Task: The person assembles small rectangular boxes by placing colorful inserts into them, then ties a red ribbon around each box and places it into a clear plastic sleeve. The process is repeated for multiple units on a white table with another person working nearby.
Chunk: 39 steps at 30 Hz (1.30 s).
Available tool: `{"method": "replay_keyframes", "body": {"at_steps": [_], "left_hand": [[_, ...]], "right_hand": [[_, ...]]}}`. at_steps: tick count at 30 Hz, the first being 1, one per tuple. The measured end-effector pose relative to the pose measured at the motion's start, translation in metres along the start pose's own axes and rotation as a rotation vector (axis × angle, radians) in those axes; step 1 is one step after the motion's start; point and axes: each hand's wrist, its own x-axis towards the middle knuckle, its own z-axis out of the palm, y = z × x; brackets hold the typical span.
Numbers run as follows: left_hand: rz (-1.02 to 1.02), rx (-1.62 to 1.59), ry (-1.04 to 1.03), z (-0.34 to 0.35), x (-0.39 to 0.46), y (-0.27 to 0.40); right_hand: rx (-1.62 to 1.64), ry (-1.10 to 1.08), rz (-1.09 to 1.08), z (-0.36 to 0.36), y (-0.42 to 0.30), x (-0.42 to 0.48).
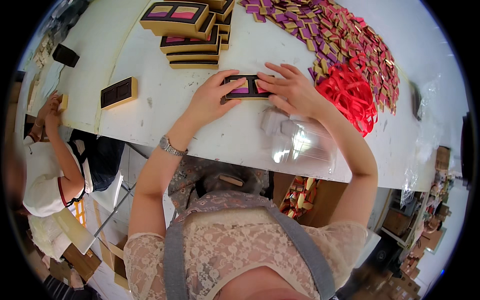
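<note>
A small gold box with a black two-compartment insert (pixel 249 93) lies on the white table between my hands. My left hand (pixel 210 97) is at its left end, fingers spread over a purple-and-gold wrapped piece (pixel 240 86) in the left compartment. My right hand (pixel 292 90) has its fingertips on a pink wrapped piece (pixel 259 87) at the right compartment, which they partly hide. Beyond my left hand stands a stack of filled gold boxes (pixel 191 41). An unfilled gold box with a black insert (pixel 119 93) lies farther left.
Wrapped pieces (pixel 337 33) form a large pile at the upper right, beside a heap of red ribbon (pixel 350 95). Clear plastic covers (pixel 300 142) lie under my right forearm. At far left, a co-worker's hands (pixel 50 110) hold a small gold box (pixel 63 102) near a black insert (pixel 65 55).
</note>
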Motion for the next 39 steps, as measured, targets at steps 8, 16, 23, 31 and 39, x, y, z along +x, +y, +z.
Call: {"method": "replay_keyframes", "body": {"at_steps": [8,16,23,31,39], "left_hand": [[0.290,0.414,0.025,-0.034,-0.021,-0.001],[-0.589,0.547,-0.043,-0.190,-0.136,-0.058],[-0.132,0.614,-0.194,-0.051,-0.120,0.031],[0.055,0.362,-0.056,0.004,-0.040,0.032],[-0.072,-0.005,0.073,0.001,-0.049,0.015]], "right_hand": [[-0.214,-0.134,0.142,-0.002,-0.034,0.010],[-0.100,-0.032,-0.014,0.031,-0.062,0.046],[-0.318,0.290,0.287,0.027,-0.003,0.057],[-0.497,-0.069,0.961,-0.004,0.105,-0.082],[0.589,0.380,0.344,0.001,-0.008,0.003]]}}
